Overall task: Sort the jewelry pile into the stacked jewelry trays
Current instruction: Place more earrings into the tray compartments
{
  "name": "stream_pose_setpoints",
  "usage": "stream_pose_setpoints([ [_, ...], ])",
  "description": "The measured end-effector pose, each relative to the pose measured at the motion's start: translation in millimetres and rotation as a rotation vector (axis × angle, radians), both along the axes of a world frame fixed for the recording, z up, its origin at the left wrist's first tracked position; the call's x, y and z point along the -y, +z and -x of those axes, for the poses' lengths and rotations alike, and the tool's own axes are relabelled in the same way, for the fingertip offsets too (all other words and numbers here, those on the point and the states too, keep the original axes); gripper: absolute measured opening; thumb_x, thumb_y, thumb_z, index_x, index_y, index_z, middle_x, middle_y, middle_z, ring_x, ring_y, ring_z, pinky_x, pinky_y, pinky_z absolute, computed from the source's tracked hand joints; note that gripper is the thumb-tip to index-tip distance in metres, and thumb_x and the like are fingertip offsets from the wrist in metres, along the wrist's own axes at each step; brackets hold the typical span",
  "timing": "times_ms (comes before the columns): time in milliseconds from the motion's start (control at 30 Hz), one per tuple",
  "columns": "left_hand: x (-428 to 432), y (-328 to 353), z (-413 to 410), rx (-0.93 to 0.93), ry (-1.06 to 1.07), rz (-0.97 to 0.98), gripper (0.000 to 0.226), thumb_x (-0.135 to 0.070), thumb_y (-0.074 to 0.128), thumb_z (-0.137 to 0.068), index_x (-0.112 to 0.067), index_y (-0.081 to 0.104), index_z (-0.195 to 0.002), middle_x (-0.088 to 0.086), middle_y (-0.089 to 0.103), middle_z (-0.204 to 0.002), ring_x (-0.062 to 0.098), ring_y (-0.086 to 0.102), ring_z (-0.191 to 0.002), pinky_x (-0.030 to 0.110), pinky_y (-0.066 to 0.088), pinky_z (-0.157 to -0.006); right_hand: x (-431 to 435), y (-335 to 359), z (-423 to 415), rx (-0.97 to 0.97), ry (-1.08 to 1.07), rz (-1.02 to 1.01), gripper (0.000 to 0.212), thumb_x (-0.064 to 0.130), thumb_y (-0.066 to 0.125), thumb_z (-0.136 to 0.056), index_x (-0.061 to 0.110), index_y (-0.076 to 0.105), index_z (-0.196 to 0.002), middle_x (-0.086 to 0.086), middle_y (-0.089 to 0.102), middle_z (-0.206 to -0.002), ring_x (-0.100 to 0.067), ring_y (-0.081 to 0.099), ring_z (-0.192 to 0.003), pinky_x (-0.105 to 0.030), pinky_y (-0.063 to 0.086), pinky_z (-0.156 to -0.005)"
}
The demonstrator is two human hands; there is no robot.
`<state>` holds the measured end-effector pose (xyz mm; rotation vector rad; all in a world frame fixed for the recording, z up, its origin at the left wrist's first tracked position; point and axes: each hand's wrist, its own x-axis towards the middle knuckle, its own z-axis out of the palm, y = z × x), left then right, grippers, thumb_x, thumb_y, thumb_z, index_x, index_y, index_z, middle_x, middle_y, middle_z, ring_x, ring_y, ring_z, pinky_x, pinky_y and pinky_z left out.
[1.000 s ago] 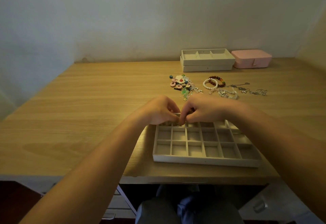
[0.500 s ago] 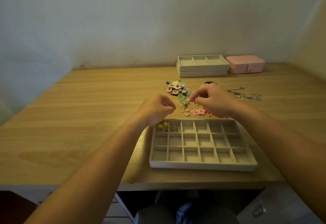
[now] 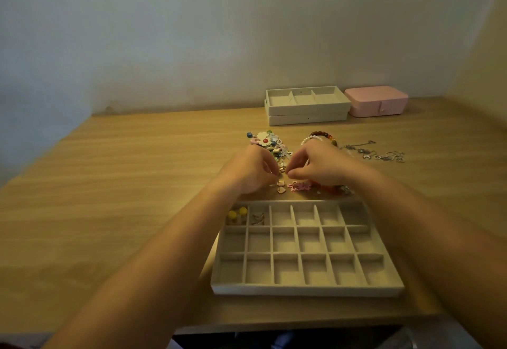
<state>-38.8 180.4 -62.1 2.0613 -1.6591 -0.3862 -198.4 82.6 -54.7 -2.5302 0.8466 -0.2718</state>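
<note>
We count three beige flocked trays in all: one shallow grid tray (image 3: 307, 289) with eighteen compartments, three rows of six, and two stacked trays (image 3: 307, 111) near the wall. There is one pink closed box (image 3: 375, 100), and two yellow round beads (image 3: 232, 214) lie in one compartment.

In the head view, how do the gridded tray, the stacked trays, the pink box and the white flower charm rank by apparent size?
1. gridded tray, but it is nearest the camera
2. stacked trays
3. pink box
4. white flower charm
</note>
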Motion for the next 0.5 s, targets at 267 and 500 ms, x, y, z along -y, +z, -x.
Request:
stream_pose_setpoints([
  [267,6.9,-4.3,-0.7,0.050,-0.036,-0.015,0.007,-0.028,0.079,-0.084,-0.035,0.077,-0.085,-0.012,0.068,-0.083,0.008,0.062,-0.082,0.029,0.053,-0.071,4.8,-4.7,-7.1,-0.026,0.013,0.003,0.014,0.021,0.069,-0.095,0.022,0.080,-0.104,0.013,0.069,-0.089,0.003,0.062,-0.083,-0.014,0.045,-0.067],
  [500,1.4,10.2,-0.9,-0.142,-0.042,0.018,0.007,-0.024,0.071,-0.091,-0.023,0.074,-0.084,-0.004,0.067,-0.078,0.008,0.058,-0.073,0.024,0.042,-0.062,2.8,-4.1,-1.5,0.218,-0.035,-0.113,0.012,0.018,0.069,-0.093,0.026,0.077,-0.092,0.009,0.072,-0.085,-0.004,0.067,-0.075,-0.018,0.049,-0.064],
])
